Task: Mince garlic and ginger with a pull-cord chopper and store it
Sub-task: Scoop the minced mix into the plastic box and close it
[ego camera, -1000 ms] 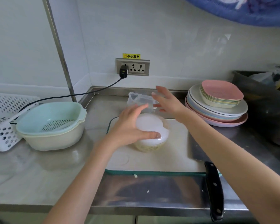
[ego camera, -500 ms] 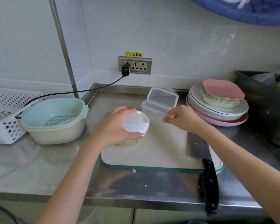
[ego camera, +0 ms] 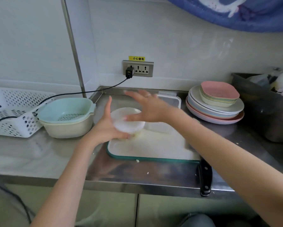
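Half a second ago the right hand was a loose fist pinching something small beside the chopper; now the right hand (ego camera: 151, 106) is spread above the lid, fingers straight and blurred, thumb tip touching the white top, holding nothing. Farthest out beyond the left hand's back sits a white perforated basket (ego camera: 15, 112), and nearer to it a mint colander (ego camera: 65, 110) nested in a cream bowl (ego camera: 67, 128), with a black cable (ego camera: 82, 92) running over them to a plug in the wall socket (ego camera: 138, 68). Next comes the left hand (ego camera: 108, 126), which grips the side of the pull-cord chopper (ego camera: 128, 122), thumb curled under its near edge and forefinger pointing up along its far side. That chopper stands on the far left part of the white cutting board (ego camera: 154, 148), directly under the right palm; its pale contents are too blurred to make out. Just behind the right hand lies a clear storage box (ego camera: 171, 99) with a lid. Beyond the right wrist stands a stack of pastel plates (ego camera: 216, 107), and below the right forearm a black knife handle (ego camera: 205, 176) overhangs the steel counter (ego camera: 39, 158) edge.
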A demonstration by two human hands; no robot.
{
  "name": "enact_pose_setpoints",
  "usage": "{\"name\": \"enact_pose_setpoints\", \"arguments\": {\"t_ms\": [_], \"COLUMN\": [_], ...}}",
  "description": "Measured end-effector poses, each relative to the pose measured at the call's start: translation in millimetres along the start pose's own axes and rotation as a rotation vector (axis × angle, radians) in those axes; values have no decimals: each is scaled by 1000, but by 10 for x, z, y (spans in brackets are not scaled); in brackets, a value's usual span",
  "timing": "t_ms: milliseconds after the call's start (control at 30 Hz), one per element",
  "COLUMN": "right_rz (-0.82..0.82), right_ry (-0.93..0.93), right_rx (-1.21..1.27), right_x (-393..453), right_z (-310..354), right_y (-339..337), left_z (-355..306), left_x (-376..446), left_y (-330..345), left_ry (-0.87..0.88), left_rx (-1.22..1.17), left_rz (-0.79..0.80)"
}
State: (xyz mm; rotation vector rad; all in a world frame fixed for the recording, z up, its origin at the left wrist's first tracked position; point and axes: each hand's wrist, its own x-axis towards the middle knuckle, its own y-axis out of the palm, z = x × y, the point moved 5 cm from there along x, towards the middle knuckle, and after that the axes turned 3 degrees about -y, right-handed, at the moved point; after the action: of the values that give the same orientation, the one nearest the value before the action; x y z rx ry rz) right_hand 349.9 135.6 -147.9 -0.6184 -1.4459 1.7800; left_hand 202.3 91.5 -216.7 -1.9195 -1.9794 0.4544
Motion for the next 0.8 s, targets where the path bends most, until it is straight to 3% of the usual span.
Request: {"name": "enact_pose_setpoints", "arguments": {"t_ms": [100,233,367,500,567,633,800], "right_rz": [293,345,228,-65,-47,3,-65], "right_ry": [40,34,4,-9,-8,-16,-89], "right_rx": [-66,-52,52,505,712,741,634], "right_x": [296,399,411,365,335,324,267], "right_z": [230,232,201,171,211,261,290], "right_y": [415,497,481,136,-35,-78,-14], "left_z": [19,222,296,198,35,-149,-170], "left_x": [-35,-10,14,85,70,27,11], "left_y": [-9,-95,-84,-85,44,204,400], "left_ry": [6,6,8,64,45,-43,-180], "left_rx": [-56,-145,-277,-802,-1001,-1153,-1449], "left_rz": [-15,-57,-53,-93,-22,35,-72]}}
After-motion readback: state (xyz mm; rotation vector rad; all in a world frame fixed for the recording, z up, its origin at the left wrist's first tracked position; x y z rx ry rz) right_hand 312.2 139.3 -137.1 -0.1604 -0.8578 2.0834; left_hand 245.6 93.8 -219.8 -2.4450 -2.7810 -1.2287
